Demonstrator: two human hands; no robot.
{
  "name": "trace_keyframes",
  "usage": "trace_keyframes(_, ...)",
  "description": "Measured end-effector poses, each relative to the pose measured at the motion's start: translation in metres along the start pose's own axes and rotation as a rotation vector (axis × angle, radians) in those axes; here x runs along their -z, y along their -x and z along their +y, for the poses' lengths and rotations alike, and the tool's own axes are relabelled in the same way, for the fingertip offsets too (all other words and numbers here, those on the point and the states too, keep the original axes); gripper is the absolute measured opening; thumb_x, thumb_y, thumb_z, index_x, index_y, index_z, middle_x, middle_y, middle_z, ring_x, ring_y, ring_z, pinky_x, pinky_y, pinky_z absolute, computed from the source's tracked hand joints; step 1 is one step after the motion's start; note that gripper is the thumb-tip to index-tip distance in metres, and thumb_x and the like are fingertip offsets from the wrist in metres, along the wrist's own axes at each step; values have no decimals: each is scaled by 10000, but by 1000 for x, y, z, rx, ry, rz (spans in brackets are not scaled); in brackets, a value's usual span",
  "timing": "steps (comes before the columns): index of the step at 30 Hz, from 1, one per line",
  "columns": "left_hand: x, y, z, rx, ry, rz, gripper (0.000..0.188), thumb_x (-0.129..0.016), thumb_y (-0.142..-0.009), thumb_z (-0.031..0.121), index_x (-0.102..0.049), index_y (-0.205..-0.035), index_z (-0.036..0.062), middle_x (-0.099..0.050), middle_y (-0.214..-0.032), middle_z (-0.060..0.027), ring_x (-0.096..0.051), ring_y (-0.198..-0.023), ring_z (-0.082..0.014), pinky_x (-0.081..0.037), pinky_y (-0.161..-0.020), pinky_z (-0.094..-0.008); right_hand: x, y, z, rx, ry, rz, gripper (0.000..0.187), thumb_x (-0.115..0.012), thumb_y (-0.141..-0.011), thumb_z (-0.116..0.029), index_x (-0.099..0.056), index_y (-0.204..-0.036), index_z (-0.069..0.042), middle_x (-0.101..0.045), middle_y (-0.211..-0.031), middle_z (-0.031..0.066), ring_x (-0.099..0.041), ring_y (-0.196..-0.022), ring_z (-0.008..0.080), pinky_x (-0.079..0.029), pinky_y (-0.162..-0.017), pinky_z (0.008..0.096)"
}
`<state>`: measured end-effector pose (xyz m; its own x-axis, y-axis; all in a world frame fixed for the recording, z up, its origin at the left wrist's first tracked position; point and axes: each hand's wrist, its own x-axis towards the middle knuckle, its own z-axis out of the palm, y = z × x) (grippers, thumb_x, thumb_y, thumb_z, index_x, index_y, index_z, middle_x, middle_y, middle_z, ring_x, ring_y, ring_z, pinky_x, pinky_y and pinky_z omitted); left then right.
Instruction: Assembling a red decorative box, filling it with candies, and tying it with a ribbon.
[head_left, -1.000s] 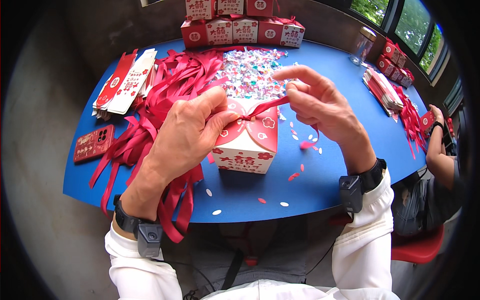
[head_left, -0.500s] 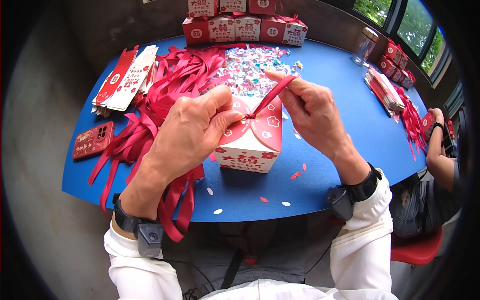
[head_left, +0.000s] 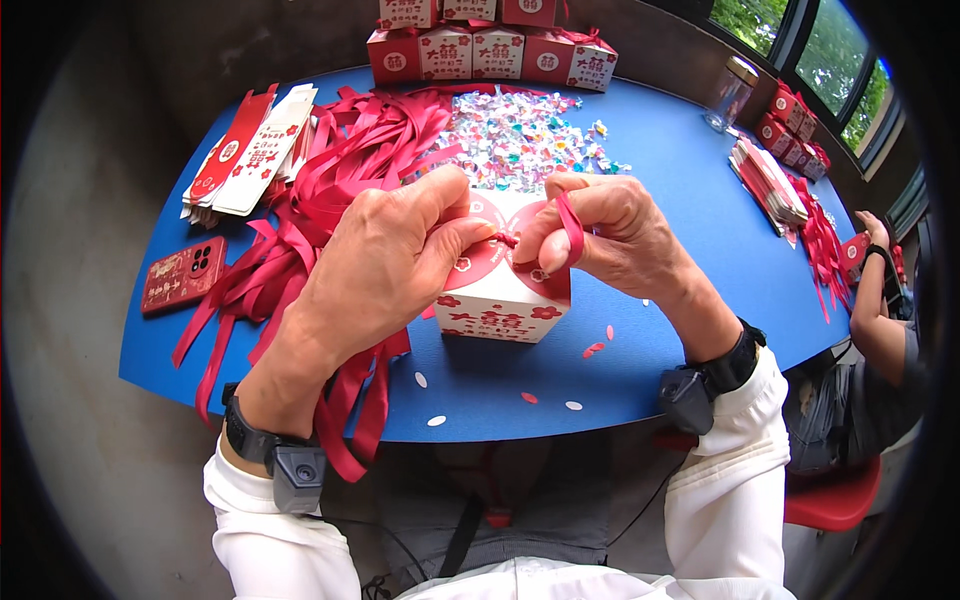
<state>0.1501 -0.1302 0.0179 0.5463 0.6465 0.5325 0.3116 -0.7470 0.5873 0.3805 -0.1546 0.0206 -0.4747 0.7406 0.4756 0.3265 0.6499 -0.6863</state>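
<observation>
A small white and red gift box (head_left: 500,321) with flower prints stands upright near the table's front edge. Across its top runs a red ribbon (head_left: 570,225), with a knot at the middle of the lid. My left hand (head_left: 395,245) is closed, thumb and forefinger pinching the ribbon just left of the knot. On the other side my right hand (head_left: 625,230) is closed on the ribbon close to the knot, and a loop of it bends over the fingers. My palms hide parts of the box's upper sides.
Loose red ribbons (head_left: 370,140) and flat folded boxes (head_left: 265,155) lie left, beside a red phone (head_left: 184,275). Wrapped candies (head_left: 520,135) spread behind the box. Finished boxes (head_left: 497,55) are stacked at the back. A jar (head_left: 731,95) and another person's arm (head_left: 875,290) are at right.
My right hand has come down and left toward the knot. The ribbon end, stretched up to the right before, now curls around my right fingers. My left hand keeps its pinch.
</observation>
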Motion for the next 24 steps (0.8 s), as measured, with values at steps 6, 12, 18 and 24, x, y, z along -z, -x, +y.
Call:
trace_keyframes(6,13,0,10,274,339,-173,283,-546,-1010,181,-641,-906,-64,-612,-652,-50,-548,-597,-119,-455,-540,-319,-4,3,3,11,291,91,339,-789,-824,-302,-658,-688,-20,-574,-607,96,-536,-527,229,-426,-514,354)
trace_keyframes(12,34,-1,-3,558,733,-342,217,-535,-985,145,-668,-1015,-23,-690,-795,-76,-344,-421,0,-218,-370,-184,-5,3,-3,-82,299,-7,109,-745,-844,-106,-726,-842,1,-688,-787,52,-646,-735,150,-523,-667,286)
trace_keyframes(18,38,-2,-9,485,898,-459,270,-519,-961,77,-672,-1151,-39,-462,-558,64,-331,-435,2,-222,-385,-188,-7,3,-3,-130,295,21,172,-758,-837,-160,-697,-819,0,-665,-764,69,-636,-702,162,-515,-645,301)
trace_keyframes(24,31,-4,-9,394,793,-441,296,-561,-963,30,-663,-1238,-7,-611,-670,-5,-440,-447,-29,-314,-396,-194,-8,3,3,-12,291,132,449,-788,-801,-367,-575,-628,-12,-553,-581,143,-570,-550,315,-436,-516,401)
